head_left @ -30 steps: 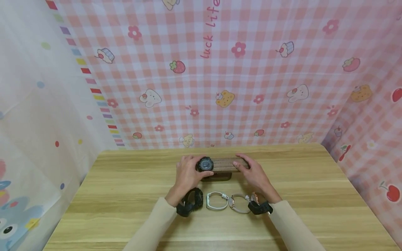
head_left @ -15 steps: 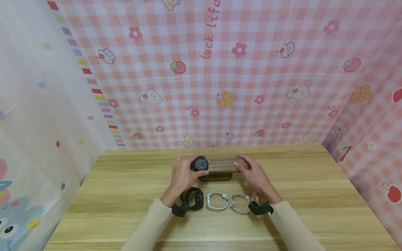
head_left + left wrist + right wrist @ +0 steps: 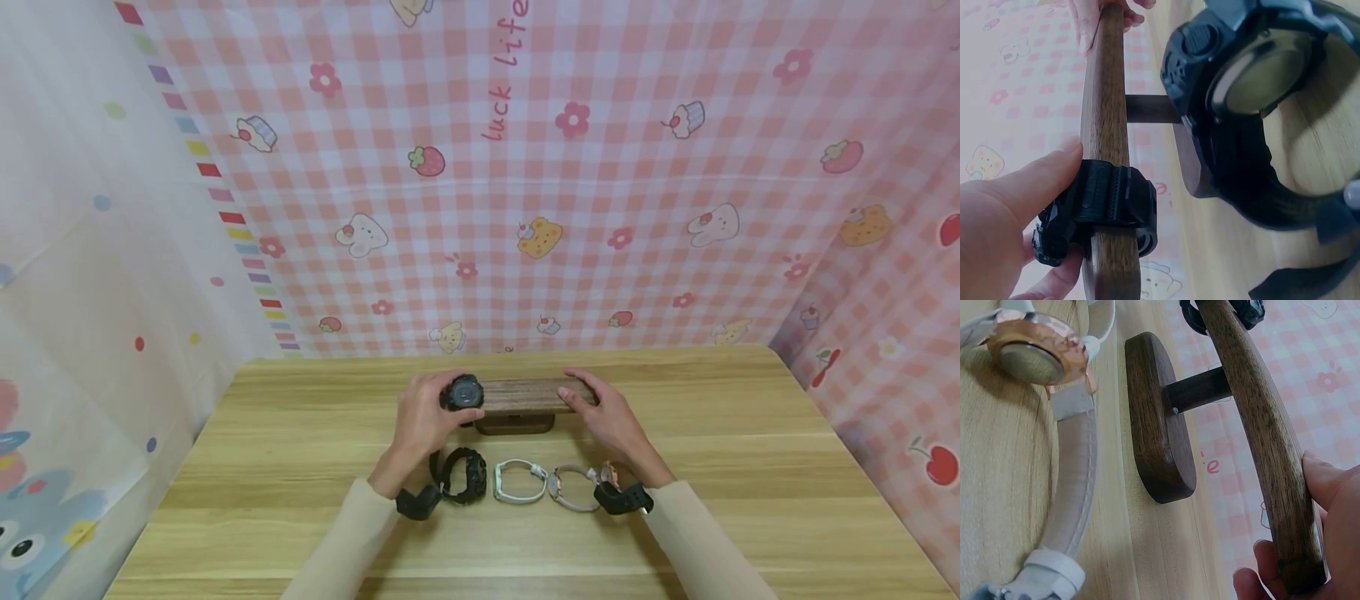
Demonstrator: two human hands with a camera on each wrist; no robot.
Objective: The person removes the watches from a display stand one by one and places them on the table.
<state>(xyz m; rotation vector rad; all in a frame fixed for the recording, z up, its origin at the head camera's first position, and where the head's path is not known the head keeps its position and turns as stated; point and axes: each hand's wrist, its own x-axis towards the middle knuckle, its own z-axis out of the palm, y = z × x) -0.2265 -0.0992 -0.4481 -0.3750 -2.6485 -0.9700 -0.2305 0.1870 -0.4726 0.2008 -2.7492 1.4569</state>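
A dark wooden watch stand [image 3: 532, 395] has a horizontal bar on a short post and an oval base [image 3: 1150, 419]. Around the bar, near its left end, sits a chunky black digital watch [image 3: 467, 392], its strap encircling the wood in the left wrist view. My left hand [image 3: 426, 417] grips this watch, thumb on one side and fingers on the other. At the bar's opposite end my right hand [image 3: 603, 412] holds the wood between thumb and fingers. The right wrist view shows the bar end [image 3: 1297, 556] between them.
In front of the stand, a row of watches lies on the wooden table [image 3: 300, 467]: a black one [image 3: 467, 477], a white one [image 3: 520, 482] and two with rose-gold cases, one pale-strapped [image 3: 573, 488], another [image 3: 609, 473] partly hidden by my right wrist. Patterned cloth [image 3: 480, 200] hangs behind.
My left hand has slid the black watch leftward along the bar toward its left end, uncovering more wood. My right hand keeps its place on the right end.
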